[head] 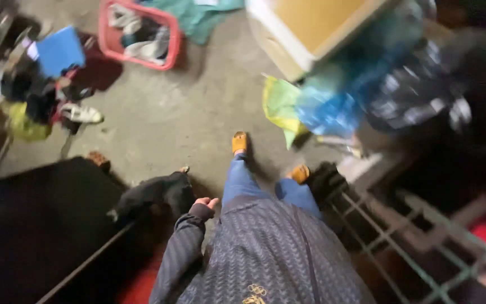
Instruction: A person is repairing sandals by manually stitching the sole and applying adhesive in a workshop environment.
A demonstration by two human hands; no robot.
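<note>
- Your right hand is out of view; motion blur smears the blue plastic bags (333,107).
- Your left hand (205,204) hangs loosely curled, its grip empty, just beside a dark garment (153,194).
- Bare concrete floor (192,107); red laundry basket (171,48) far off.

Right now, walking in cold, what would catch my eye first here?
Probably the red basket of laundry at the top left on the concrete floor, and the blurred blue bag at the upper right. Nearer, the left hand hangs loosely curled beside a dark garment, above two orange sandals.
</note>
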